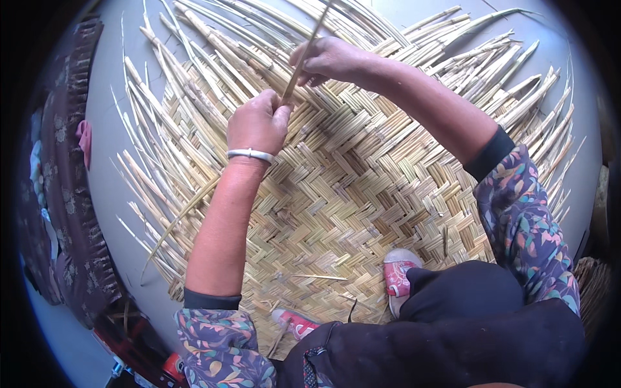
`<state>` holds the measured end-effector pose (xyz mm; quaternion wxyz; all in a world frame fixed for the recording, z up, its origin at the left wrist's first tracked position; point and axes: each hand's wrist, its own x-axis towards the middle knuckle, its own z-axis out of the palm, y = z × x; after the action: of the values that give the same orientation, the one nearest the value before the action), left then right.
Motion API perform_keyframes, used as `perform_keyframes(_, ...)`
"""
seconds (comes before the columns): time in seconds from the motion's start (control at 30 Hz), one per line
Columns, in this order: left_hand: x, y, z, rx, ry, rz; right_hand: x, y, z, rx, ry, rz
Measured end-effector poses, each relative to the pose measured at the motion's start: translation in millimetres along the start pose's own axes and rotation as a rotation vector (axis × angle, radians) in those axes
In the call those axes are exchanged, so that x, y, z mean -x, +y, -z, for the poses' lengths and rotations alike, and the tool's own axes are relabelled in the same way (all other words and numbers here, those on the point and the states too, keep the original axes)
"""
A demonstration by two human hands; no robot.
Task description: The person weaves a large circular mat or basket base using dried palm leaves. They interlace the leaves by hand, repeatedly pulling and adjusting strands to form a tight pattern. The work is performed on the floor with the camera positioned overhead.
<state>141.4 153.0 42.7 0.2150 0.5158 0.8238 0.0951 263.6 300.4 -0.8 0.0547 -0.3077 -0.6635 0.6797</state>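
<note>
A reed strip [296,78] at twelve o'clock, long axis seven to one. I see the left hand [257,124] pinching its lower end; higher, the right hand [330,60] curls at it, gripping or not I can't tell. Beneath, a woven mat [349,216].

My mat [352,210] was straw-yellow with browner patches, woven in zigzags; my strip [299,68], tan. My sleeves [525,213] were dark, printed with teal, orange and pink leaves, their cuffs [211,301] black. My bangle [251,154] was whitish, my shoes [397,277] red-pink and white.
</note>
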Motion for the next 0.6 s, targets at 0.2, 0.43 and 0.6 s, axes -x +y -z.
perform_keyframes(0.2,-5.5,-36.7,-12.8,0.524,0.36,0.171,-48.5,-25.1,-26.5,0.766,-0.041,0.1)
perform_keyframes(0.43,3.9,-82.3,-26.8,1.225,0.283,0.66,-55.0,-53.2,-49.7,0.984,-0.086,-0.04)
perform_keyframes(0.6,-6.3,-76.3,-28.4,1.152,0.225,0.609,-78.7,-27.2,-38.4,0.762,0.052,-0.139)
